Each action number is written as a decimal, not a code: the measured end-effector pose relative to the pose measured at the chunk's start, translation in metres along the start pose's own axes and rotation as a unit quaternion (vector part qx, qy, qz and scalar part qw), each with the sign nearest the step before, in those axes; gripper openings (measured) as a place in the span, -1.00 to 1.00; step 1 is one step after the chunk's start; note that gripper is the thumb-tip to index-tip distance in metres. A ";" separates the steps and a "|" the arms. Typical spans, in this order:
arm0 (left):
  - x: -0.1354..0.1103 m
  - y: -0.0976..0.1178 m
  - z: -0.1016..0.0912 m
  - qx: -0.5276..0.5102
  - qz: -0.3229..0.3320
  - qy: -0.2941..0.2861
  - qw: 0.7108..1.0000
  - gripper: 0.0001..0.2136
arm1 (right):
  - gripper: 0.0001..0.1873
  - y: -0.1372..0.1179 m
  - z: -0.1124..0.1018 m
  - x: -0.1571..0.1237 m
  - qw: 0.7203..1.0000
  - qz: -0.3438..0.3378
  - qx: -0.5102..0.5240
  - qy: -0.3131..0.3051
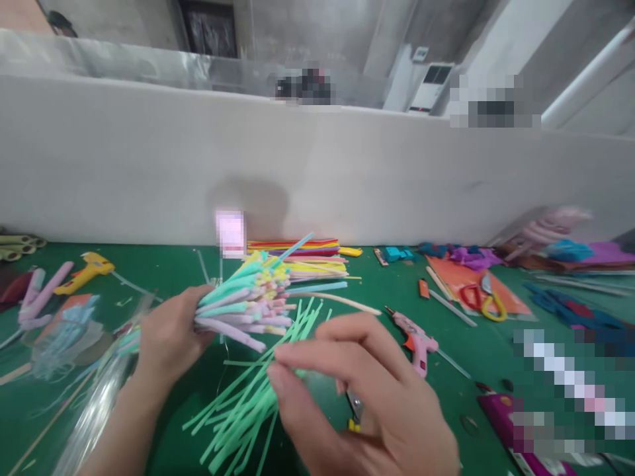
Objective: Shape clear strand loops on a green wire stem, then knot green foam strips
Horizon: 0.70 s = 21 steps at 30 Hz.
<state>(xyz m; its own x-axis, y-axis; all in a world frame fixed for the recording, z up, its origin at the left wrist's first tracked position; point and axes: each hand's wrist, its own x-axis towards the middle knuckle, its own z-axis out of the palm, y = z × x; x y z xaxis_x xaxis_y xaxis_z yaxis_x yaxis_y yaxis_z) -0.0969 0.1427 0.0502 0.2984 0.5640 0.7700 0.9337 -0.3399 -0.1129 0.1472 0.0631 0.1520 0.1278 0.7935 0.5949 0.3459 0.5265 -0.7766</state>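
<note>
My left hand (pixel 171 337) is closed around a thick bundle of pastel pipe cleaners (pixel 243 291) in mint, lilac, pink and yellow, their tips pointing right. Over the table, close to the camera, my right hand (pixel 367 390) has thumb and index finger curved toward each other with a small gap between the tips. I see nothing held there. Beneath and behind those fingertips lies a loose fan of green pipe cleaners (pixel 248 410). Pliers (pixel 354 403) are partly hidden by my right hand.
A pink glue gun (pixel 414 337) lies to the right, a yellow one (pixel 89 271) at left. Scissors (pixel 483 301) rest on an orange sheet (pixel 446 271). More coloured pipe cleaners (pixel 317 264) lie near the white partition (pixel 347 172). Clear plastic packaging (pixel 94 410) is by my left forearm.
</note>
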 end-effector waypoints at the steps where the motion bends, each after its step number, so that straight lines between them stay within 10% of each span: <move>1: 0.002 0.002 -0.001 -0.002 0.010 -0.001 1.000 -0.78 | -0.88 0.004 0.004 0.002 0.999 -0.015 -0.037 0.006; 21: 0.008 0.011 -0.004 0.016 0.085 -0.038 0.996 -0.70 | -0.91 0.036 0.004 0.021 0.988 0.092 -0.086 -0.088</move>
<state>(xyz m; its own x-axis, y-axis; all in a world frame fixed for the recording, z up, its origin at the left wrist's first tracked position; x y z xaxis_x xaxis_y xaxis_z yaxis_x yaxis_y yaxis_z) -0.0853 0.1402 0.0575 0.4657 0.5555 0.6889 0.8737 -0.4123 -0.2582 0.1590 0.1001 0.1357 0.0442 0.9197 0.3902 0.4861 0.3214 -0.8126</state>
